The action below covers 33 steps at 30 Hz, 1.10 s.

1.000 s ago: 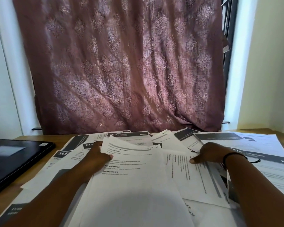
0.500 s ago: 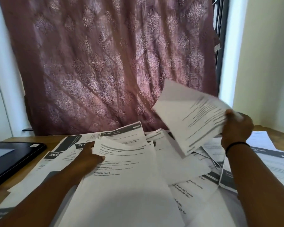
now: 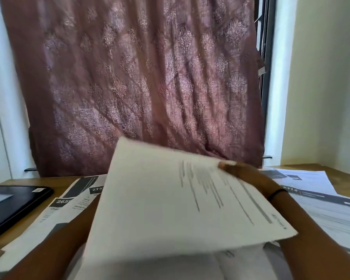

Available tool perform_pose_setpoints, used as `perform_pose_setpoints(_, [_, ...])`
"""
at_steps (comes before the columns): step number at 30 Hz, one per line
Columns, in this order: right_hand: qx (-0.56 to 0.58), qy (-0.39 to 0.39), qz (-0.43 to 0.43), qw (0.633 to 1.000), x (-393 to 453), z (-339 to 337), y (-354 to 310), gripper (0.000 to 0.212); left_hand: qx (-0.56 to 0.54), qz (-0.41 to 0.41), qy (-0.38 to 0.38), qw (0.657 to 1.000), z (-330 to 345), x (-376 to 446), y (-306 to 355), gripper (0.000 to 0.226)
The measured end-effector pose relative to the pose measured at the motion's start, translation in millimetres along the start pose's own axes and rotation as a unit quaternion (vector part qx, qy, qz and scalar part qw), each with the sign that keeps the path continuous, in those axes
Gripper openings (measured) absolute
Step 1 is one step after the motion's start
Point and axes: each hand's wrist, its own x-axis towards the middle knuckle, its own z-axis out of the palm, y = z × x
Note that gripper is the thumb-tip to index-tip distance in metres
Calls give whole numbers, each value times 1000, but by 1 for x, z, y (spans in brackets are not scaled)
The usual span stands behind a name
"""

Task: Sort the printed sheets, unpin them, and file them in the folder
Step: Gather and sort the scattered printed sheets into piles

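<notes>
At the far left a black folder (image 3: 12, 205) lies shut, well apart from both hands, so nothing is judged filed yet. The left hand (image 3: 90, 207) is hidden behind the lifted sheet (image 3: 170, 201); its fingers cannot be told. That sheet is pinched by the right hand (image 3: 242, 175), thumb on top, above loose printed sheets (image 3: 321, 209) not yet sorted.

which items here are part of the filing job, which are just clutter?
Job:
- white printed sheet held up, pinched by the right hand
- loose printed sheets with dark headers spread on the wooden desk
- black flat folder-like case at the left edge, probably the folder
- left hand: hidden behind the sheet

Just there:
- mauve patterned curtain
- black wristband
</notes>
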Motion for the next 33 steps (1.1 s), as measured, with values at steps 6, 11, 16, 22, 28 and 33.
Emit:
perform_pose_setpoints(6, [-35, -165, 75, 983, 2, 63, 10, 18, -165, -136, -119, 970, -2, 4, 6, 72])
perform_pose_setpoints(11, [137, -119, 113, 977, 1, 89, 3, 18, -26, -59, -238, 969, -1, -11, 14, 44])
perform_pose_setpoints(16, [150, -38, 154, 976, 16, 77, 4, 56, 10, -23, -237, 971, -3, -12, 12, 38])
perform_pose_setpoints(22, [217, -141, 199, 945, 11, 50, 13, 63, -103, -15, -66, 992, -12, -4, 16, 33])
perform_pose_setpoints(28, [108, -177, 222, 953, 2, 52, 8, 63, -215, -69, -34, 974, -7, -11, 12, 60])
perform_pose_setpoints(33, [7, -136, 149, 979, 3, 79, 10, 12, -208, -98, -38, 973, -2, -16, 15, 60])
